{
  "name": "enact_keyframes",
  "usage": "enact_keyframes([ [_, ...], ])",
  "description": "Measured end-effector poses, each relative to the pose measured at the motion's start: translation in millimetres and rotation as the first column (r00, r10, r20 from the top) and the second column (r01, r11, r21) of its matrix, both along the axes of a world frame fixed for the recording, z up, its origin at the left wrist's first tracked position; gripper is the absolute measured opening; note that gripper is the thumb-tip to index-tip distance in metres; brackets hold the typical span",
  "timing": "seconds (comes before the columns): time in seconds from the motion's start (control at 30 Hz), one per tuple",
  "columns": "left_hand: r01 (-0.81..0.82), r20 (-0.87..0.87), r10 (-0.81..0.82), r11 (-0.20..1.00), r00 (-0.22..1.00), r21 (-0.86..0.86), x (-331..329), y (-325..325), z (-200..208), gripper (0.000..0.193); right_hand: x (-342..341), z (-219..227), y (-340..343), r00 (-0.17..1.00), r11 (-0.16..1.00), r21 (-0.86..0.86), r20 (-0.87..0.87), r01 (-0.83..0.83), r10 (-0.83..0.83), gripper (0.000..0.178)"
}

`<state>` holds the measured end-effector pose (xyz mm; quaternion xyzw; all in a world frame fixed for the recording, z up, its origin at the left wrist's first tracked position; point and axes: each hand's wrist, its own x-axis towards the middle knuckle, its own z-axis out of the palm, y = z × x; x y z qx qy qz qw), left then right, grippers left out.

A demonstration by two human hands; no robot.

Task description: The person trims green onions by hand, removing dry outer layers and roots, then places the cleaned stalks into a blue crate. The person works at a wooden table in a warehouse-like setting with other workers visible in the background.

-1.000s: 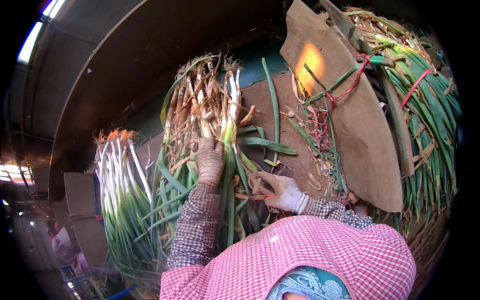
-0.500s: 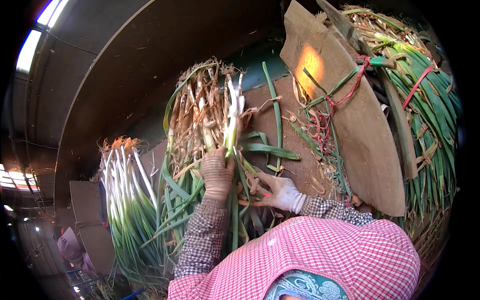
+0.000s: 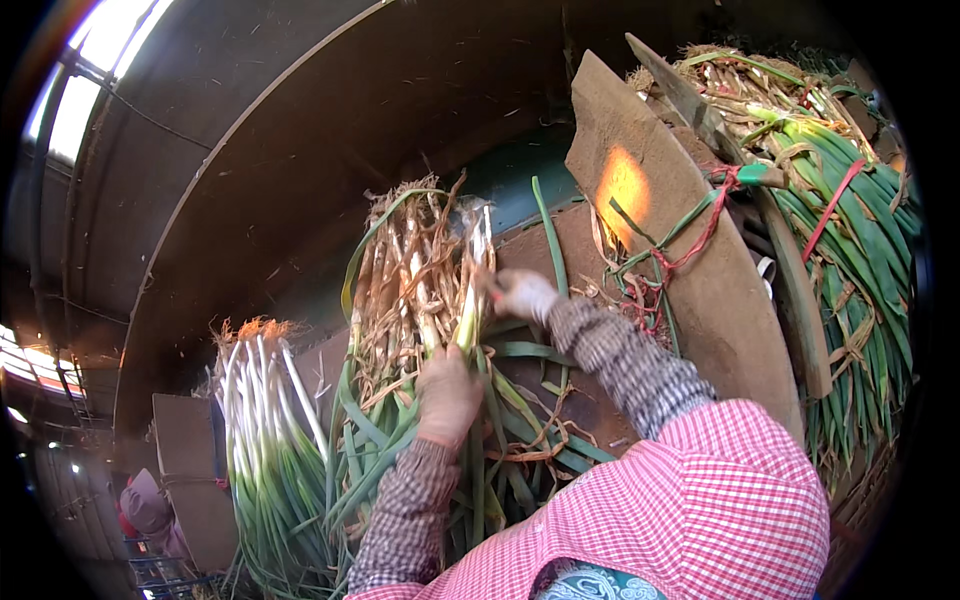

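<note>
My left hand [image 3: 447, 397], in a brownish glove, is closed around a long green onion [image 3: 467, 322] at the place where its pale stem turns green. Beside its upper stem, my right hand [image 3: 527, 296] in a whitish glove has its fingers curled in, smeared by motion. A small red spot shows at those fingertips; I cannot make out what it is. Under and left of the hands lies a heap of unpeeled green onions [image 3: 395, 270], with dry brown skins and roots pointing away from me. Farther left rests a bundle of clean white-stemmed green onions [image 3: 262, 400].
Upright worn boards [image 3: 690, 270] stand on the right, with red and green ties [image 3: 690, 215] hanging over them. Behind them lies a big tied bundle of green onions [image 3: 850, 260]. Loose leaves [image 3: 550, 235] lie near the boards. A person in a pale purple hat [image 3: 147, 503] is at far left.
My right hand has moved up from beside the leaves to the stem above my left hand. The left hand keeps its hold. The whole view has shifted slightly.
</note>
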<state>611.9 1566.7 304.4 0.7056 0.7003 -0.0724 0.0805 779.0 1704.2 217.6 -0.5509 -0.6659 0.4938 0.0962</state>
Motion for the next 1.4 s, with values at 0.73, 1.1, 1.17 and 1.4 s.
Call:
enact_keyframes([
  [0.73, -0.376, 0.896, 0.389, 0.879, 0.214, -0.292, -47, 27, 3, 0.038, 27, 5, -183, 0.980, 0.944, 0.301, -0.180, 0.132, -0.080, 0.072],
  [1.1, -0.364, 0.638, 0.281, 0.931, 0.717, -0.001, -25, 25, -59, 0.055, 30, -9, -177, 0.991, 0.958, 0.285, -0.131, 0.035, 0.003, 0.063],
  [1.17, -0.275, 0.425, 0.186, 0.949, 0.886, 0.157, -16, 28, -56, 0.054, 23, -6, -152, 0.993, 0.971, 0.222, -0.095, 0.093, -0.074, 0.063],
  [1.4, -0.254, 0.166, 0.257, 0.966, 0.952, -0.039, -39, 53, -36, 0.041, 32, 16, -200, 0.969, 0.984, 0.173, -0.237, -0.032, 0.073, 0.066],
])
